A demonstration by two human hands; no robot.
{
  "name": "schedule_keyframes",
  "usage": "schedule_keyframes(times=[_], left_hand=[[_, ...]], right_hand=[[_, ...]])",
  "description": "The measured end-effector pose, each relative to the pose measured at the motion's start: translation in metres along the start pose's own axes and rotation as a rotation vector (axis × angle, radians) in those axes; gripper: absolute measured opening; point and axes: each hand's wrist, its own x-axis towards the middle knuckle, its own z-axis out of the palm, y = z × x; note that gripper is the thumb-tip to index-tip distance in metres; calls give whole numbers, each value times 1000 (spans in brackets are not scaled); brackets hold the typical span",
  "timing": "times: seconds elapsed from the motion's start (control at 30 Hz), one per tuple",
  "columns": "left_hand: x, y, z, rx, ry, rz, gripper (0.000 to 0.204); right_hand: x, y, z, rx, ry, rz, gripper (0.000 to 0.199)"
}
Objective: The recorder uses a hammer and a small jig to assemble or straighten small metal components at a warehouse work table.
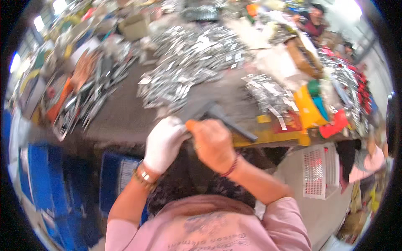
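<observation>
My left hand (163, 142), in a white glove, is closed with its fingertips against my right hand above the table's near edge. My bare right hand (213, 142) is curled into a fist. A small orange piece (191, 124) shows between the two hands; blur hides what it is and which hand grips it. Just beyond them, a dark grey flat piece (194, 110) and a long dark bar (232, 122) lie on the table (121, 106). Past these spreads a big heap of shiny silver strips (201, 52).
A smaller silver pile (270, 94) and a yellow-orange sheet (309, 106) lie right. Long grey strips (98, 90) lie left, beside an orange-brown hand-shaped thing (85, 69). Below are blue bins (46, 175) and a white basket (320, 171). A person (315, 21) is at the far right.
</observation>
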Motion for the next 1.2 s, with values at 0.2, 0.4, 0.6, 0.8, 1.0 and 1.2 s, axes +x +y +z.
schedule_keyframes(times=[0.2,0.4,0.6,0.8,1.0,1.2], left_hand=[[-17,-2,-7,-14,50,-35,16],[-5,-1,-2,-25,27,-27,14],[-4,0,0,-8,29,-38,15],[-7,-3,-2,-10,22,-18,17],[-16,-8,-4,33,28,-15,20],[-1,-1,-1,22,1,0,16]], right_hand=[[13,-19,-4,166,-53,60,38],[8,-10,-4,119,-13,73,40],[1,-3,3,98,18,71,49],[1,-3,8,98,37,59,61],[12,-5,-4,151,-74,55,64],[15,23,-48,75,17,148,36]])
